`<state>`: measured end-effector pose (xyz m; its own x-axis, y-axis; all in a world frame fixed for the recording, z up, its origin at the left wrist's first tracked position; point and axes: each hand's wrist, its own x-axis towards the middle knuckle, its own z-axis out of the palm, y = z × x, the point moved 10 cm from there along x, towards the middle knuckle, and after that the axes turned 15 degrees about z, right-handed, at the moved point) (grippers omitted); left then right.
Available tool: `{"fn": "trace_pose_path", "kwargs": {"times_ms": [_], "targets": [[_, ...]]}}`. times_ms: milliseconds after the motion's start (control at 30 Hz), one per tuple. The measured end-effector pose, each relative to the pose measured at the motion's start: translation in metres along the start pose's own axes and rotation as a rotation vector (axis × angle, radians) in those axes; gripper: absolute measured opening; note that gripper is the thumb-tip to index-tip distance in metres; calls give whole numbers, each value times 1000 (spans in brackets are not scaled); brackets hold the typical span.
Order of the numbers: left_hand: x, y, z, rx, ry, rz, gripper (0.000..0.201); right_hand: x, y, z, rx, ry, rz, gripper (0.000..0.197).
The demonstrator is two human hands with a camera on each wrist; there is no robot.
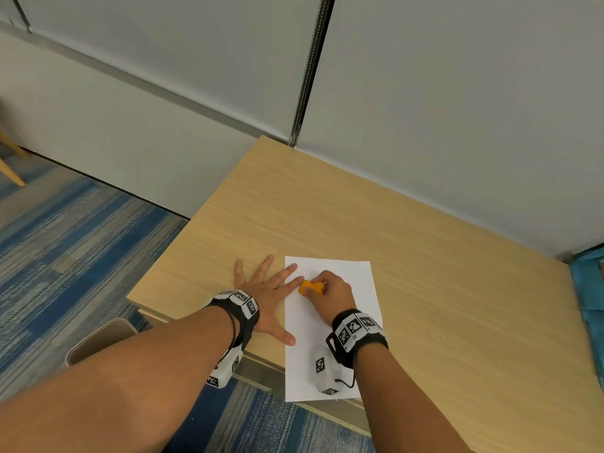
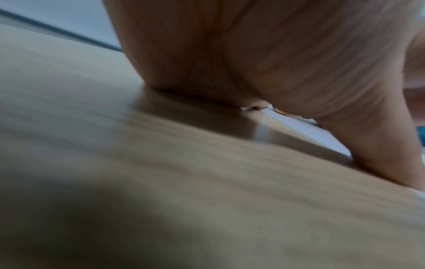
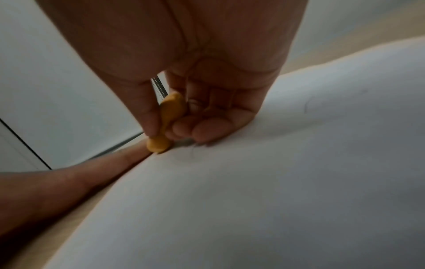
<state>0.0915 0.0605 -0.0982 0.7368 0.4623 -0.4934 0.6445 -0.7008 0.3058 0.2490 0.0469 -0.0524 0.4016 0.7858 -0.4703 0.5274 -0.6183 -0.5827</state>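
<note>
A white sheet of paper lies on the wooden table, its near end past the table's front edge. My right hand pinches a small orange eraser-like piece between thumb and fingers and holds its lower end on the paper. In the right wrist view the orange piece touches the sheet beside faint pencil marks. My left hand lies flat with fingers spread, two fingertips and the thumb on the paper's left edge. The left wrist view shows only the palm on the table.
The table stands against grey wall panels. Its left and front edges drop to blue striped carpet. A beige bin stands under the front left corner. Something blue lies at the table's right end.
</note>
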Motion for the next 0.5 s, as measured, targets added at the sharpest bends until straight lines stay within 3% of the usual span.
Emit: {"fn": "trace_pose_path", "kwargs": {"times_ms": [133, 167, 267, 300, 333, 433, 500], "targets": [[-1, 0, 1, -3, -9, -4, 140, -11, 0, 31, -120, -394, 16, 19], [-1, 0, 1, -2, -12, -3, 140, -8, 0, 30, -123, -376, 22, 19], [0, 1, 0, 1, -11, 1, 140, -2, -2, 1, -14, -37, -1, 18], [0, 1, 0, -1, -14, 0, 139, -3, -3, -2, -3, -5, -18, 18], [-1, 1, 0, -3, -17, -3, 139, -3, -4, 3, -30, -67, -32, 18], [-2, 0, 0, -5, -26, -9, 140, -16, -4, 29, -192, -439, 2, 17], [-2, 0, 0, -3, -23, -7, 139, -10, -5, 23, -177, -358, 9, 17]]}}
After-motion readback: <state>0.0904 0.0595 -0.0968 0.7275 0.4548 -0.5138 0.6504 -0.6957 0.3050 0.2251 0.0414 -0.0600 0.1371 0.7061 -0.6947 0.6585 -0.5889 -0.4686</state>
